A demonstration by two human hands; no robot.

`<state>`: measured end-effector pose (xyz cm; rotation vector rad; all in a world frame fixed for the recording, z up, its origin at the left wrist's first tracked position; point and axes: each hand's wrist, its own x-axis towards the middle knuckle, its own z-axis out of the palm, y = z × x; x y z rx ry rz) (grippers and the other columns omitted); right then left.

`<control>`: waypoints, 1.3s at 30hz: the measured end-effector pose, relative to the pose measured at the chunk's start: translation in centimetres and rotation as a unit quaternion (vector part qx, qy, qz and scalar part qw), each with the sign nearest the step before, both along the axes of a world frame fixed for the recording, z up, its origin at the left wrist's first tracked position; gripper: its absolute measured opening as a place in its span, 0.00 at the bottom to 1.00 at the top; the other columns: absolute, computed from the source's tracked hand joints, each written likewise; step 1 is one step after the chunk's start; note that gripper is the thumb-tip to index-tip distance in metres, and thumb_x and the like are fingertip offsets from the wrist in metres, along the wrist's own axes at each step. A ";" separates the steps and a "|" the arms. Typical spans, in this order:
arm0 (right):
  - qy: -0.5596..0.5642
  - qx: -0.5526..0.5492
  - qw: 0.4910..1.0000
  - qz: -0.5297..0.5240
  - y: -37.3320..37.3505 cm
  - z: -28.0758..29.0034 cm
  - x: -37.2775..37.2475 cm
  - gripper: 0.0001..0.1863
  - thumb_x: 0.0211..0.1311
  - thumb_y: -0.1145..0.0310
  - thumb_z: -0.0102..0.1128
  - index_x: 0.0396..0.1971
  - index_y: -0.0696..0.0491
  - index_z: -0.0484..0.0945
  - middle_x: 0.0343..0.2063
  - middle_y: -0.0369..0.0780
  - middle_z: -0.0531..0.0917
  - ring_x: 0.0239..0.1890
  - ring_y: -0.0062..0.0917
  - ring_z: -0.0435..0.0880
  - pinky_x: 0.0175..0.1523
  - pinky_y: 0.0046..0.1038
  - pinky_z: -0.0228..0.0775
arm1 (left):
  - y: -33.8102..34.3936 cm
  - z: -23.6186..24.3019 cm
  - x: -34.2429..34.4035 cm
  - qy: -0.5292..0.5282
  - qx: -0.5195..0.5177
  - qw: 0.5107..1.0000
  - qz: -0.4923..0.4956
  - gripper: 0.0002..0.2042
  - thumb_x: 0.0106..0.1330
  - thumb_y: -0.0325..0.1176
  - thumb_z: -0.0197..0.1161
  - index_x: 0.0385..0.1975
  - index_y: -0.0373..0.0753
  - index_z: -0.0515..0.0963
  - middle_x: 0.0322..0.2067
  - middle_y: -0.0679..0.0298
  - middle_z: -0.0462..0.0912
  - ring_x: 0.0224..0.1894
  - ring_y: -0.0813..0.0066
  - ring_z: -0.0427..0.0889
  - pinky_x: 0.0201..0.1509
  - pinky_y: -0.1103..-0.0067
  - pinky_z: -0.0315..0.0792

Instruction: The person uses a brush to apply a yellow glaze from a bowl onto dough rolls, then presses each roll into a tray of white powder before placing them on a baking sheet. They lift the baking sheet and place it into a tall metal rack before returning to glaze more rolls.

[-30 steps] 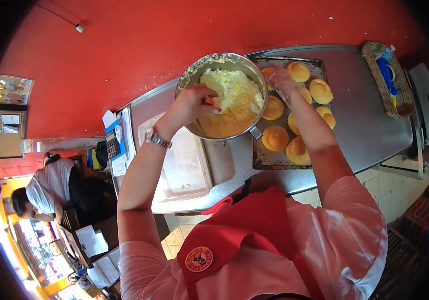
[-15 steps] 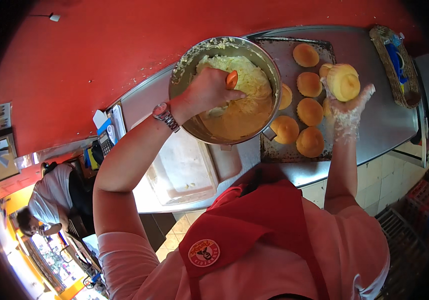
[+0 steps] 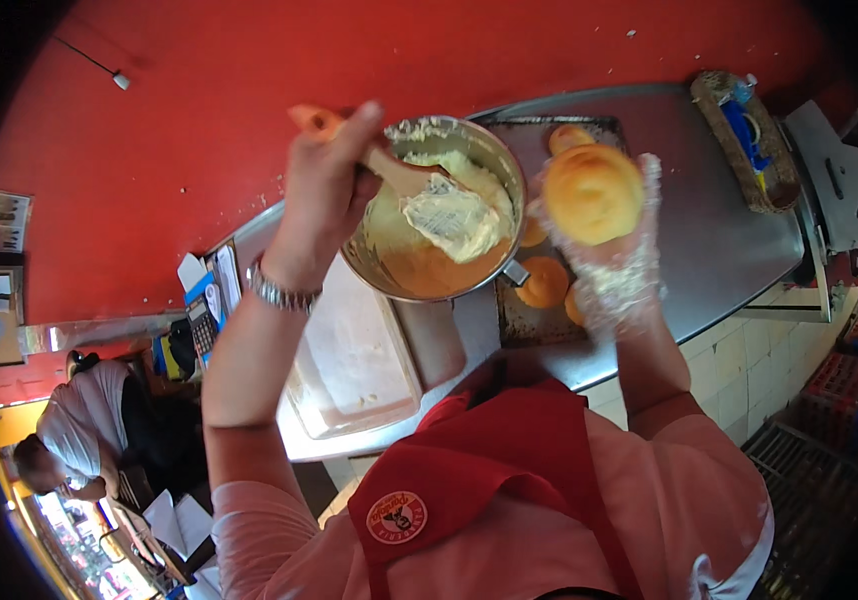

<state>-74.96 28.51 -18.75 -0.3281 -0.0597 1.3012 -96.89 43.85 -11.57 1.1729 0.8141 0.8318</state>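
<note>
My left hand [image 3: 321, 190], bare with a wristwatch, grips the handle of a wooden spatula [image 3: 401, 172]. Pale, thick cream [image 3: 459, 222] coats the spatula's blade, which is raised over a deep metal pot [image 3: 521, 190]. Inside the pot lie more cream and a tan mixture. In a clear plastic glove, my right hand [image 3: 621, 280] holds up a round golden bun [image 3: 594, 195] to the right of the pot. Below the bun, several similar buns [image 3: 546, 283] sit on a dark baking tray [image 3: 521, 325], partly hidden by my hand.
A pale rectangular tray [image 3: 349, 375] lies on the metal counter nearer my body. At the right end stands a woven basket [image 3: 707, 100] with blue items. A calculator [image 3: 202, 325] and papers are at the left, where another person [image 3: 89, 420] bends over.
My left hand has lifted the spatula out of the pot, cream on its blade, and moved left. The right hand has brought the bun left, closer to the pot.
</note>
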 end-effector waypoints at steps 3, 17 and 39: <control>0.060 -0.032 0.998 0.001 0.5 1.4 -3.7 0.26 0.62 0.42 0.49 0.43 0.52 0.74 0.42 0.43 0.79 0.46 0.33 0.79 0.50 0.42 0.75 | -5.8 3.0 0.2 0.005 0.357 0.931 0.080 0.13 0.58 0.41 0.68 0.22 0.40 0.74 0.16 0.70 0.73 0.14 0.83 0.67 0.15 0.89 0.59; 0.040 0.042 0.982 0.178 -1.7 2.7 -11.5 0.26 0.62 0.51 0.44 0.50 0.56 0.71 0.47 0.44 0.77 0.50 0.37 0.76 0.53 0.39 0.72 | -10.8 10.6 -4.3 0.061 0.249 0.950 0.179 0.13 0.56 0.28 0.64 0.14 0.38 0.69 0.16 0.71 0.75 0.16 0.84 0.70 0.16 0.80 0.61; 0.043 0.174 0.910 0.374 2.6 -0.8 -23.0 0.33 0.62 0.43 0.37 0.48 0.58 0.71 0.43 0.45 0.78 0.42 0.33 0.79 0.45 0.36 0.75 | -24.3 2.6 -13.8 0.238 0.762 0.569 0.199 0.08 0.48 0.26 0.64 0.15 0.41 0.71 0.17 0.65 0.72 0.16 0.74 0.72 0.19 0.81 0.67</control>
